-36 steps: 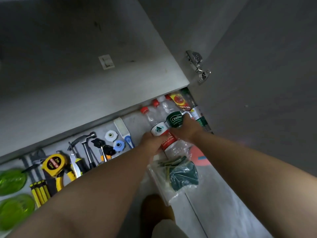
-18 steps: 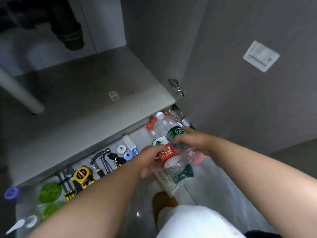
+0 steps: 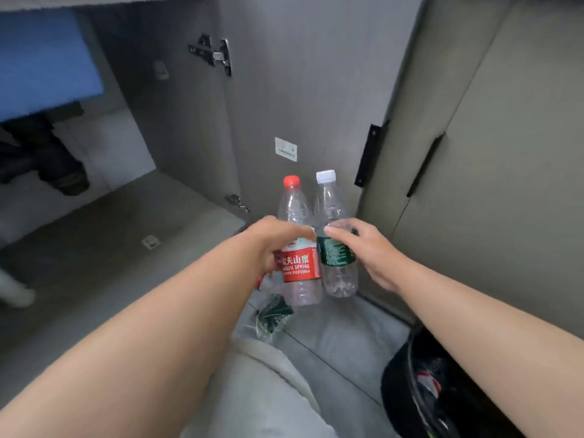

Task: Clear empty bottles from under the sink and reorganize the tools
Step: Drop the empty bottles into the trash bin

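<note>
- Now both bottles are up off the floor. A second ago my hands were down among a row of bottles lying beside the tools; each hand now holds one upright in the air before the open cabinet door [image 3: 300, 99].
- My left hand [image 3: 278, 245] is wrapped round the red-label bottle [image 3: 298, 268], fingers curled over the label's top edge. Some red and clear plastic shows under that hand; I cannot tell what it is.
- My right hand [image 3: 371, 249] grips the green-label bottle [image 3: 337, 257] above its label, thumb across the front, fingers visible through the clear plastic behind.
- Both bottles are side by side, touching or nearly so, clear and apparently empty. One has a red cap [image 3: 291, 181], the other a white cap [image 3: 325, 175].
- The tools have dropped out of view, and a black bin [image 3: 407, 393] has come into view at lower right, under my right forearm. I judge the bottles are headed there, with the tools yet to be sorted.
- Writing: the red label shows white Chinese characters, then "SPRING" and "550ml". The green label shows fine white print too small to read; a second ago its other side read "Cestbon".
- A small white sticker [image 3: 286, 149] on the door has print I cannot read.
- A clear plastic bag [image 3: 268, 316] holding something dark green lies on the floor below the bottles.
</note>
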Available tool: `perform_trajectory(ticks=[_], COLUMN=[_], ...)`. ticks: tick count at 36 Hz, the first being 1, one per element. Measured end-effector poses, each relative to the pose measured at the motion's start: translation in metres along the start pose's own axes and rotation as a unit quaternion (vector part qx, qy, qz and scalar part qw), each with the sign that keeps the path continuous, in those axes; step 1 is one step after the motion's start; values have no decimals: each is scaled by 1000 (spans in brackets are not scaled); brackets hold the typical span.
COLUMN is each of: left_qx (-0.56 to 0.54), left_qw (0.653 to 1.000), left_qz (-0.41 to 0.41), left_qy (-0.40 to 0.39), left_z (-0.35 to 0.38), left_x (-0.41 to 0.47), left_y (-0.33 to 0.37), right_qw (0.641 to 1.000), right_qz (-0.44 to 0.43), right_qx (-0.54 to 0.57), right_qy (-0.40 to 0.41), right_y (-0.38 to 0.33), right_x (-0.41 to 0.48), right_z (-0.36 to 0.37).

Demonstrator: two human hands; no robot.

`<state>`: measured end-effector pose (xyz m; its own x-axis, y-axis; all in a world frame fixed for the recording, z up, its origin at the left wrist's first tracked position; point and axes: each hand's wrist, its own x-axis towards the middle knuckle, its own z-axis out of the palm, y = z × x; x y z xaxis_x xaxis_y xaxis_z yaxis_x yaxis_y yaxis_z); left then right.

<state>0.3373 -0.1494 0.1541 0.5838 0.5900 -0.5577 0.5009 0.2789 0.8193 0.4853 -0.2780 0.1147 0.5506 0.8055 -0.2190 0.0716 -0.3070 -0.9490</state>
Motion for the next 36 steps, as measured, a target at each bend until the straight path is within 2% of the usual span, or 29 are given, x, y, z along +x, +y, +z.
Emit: perform_trajectory(ticks=[4, 9, 15, 25, 29, 36], left_qx=[25, -8, 39, 78, 75, 72], left_qw=[999, 994, 984, 975, 973, 972], left_qz=[27, 53, 91, 112, 110, 106], left_qy=[-40, -96, -150, -177, -188, -196], left_z=[67, 139, 167, 176, 180, 184], left_x=[-14, -22, -26, -18, -16, -11], left_y=[3, -27, -43, -46, -43, -43], right_qw=[999, 996, 978, 926, 916, 925], right_qz=[13, 59, 111, 160, 200, 211], right_qx=[-11, -53, -160, -339, -347, -308], right_qy=[36, 46, 72, 33, 37, 70], right_y=[22, 69, 125, 204, 231, 255], right_x=[-43, -96, -143, -165, -167, -164], right_z=[-59, -128, -175, -184, -178, -170])
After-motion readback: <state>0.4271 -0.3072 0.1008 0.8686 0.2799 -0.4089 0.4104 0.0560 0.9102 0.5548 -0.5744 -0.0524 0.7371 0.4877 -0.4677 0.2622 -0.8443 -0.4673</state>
